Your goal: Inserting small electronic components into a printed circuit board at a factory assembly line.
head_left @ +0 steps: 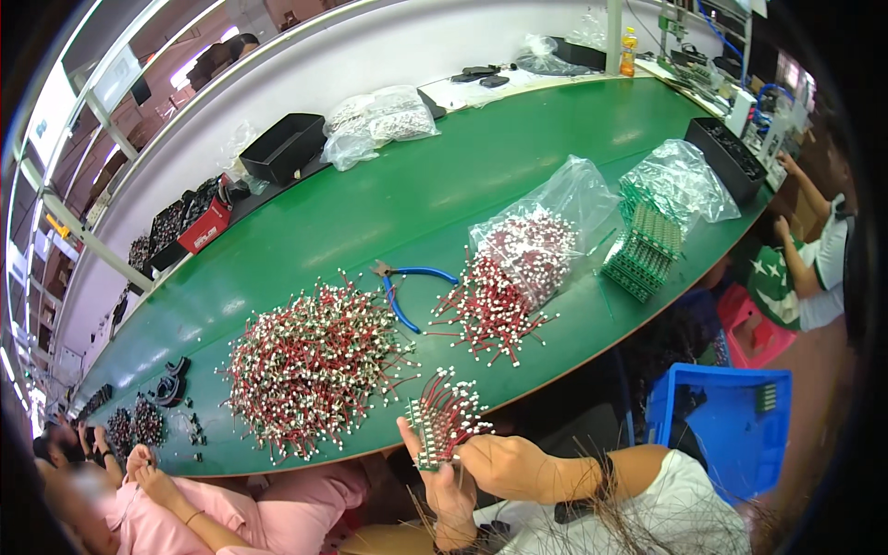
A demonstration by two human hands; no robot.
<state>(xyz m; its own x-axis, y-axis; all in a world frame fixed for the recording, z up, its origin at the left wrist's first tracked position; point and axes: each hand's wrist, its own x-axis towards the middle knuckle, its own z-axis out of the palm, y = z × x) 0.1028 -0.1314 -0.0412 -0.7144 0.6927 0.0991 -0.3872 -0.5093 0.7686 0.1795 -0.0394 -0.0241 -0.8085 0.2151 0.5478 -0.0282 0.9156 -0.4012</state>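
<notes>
My left hand (450,492) grips a narrow green circuit board strip (427,442) by its edges, just off the table's near edge. A row of red wires with white connectors (450,407) fans out from the strip. My right hand (507,467) is closed beside the strip's lower end; what its fingers pinch, if anything, is hidden. Beyond my hands lies a big heap of red wires with white ends (310,370). Blue-handled cutters (400,289) rest between that heap and a smaller heap of wires (499,310) spilling from a clear plastic bag (578,199).
Stacked green circuit boards (645,252) stand to the right by a plastic bag (689,176) and a black bin (726,157). A blue crate (720,379) is below the table's right edge. A person in pink (305,504) sits close on my left; another person works at far right.
</notes>
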